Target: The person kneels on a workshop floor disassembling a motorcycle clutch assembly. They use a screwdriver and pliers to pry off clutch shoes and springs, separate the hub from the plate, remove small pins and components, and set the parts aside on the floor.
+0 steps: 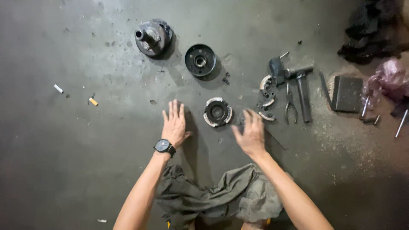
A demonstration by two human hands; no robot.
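Both my hands hover over a dark concrete floor (pixel 85 170). My left hand (pixel 174 123), with a black wristwatch (pixel 164 146), is spread flat, fingers apart, holding nothing. My right hand (pixel 250 132) is also open and slightly blurred. Between them, a little farther away, lies a round clutch-like part (pixel 217 112) with pale shoe linings around its rim. Neither hand touches it.
Farther off lie a dark pulley disc (pixel 200 60) and a hub with a shaft (pixel 152 37). To the right are loose clutch shoes (pixel 267 91), pliers (pixel 290 106), a black impact tool (pixel 298 81), a dark flat block (pixel 347 93) and a pink bag (pixel 390 76). My grey trousers (pixel 213 200) are below.
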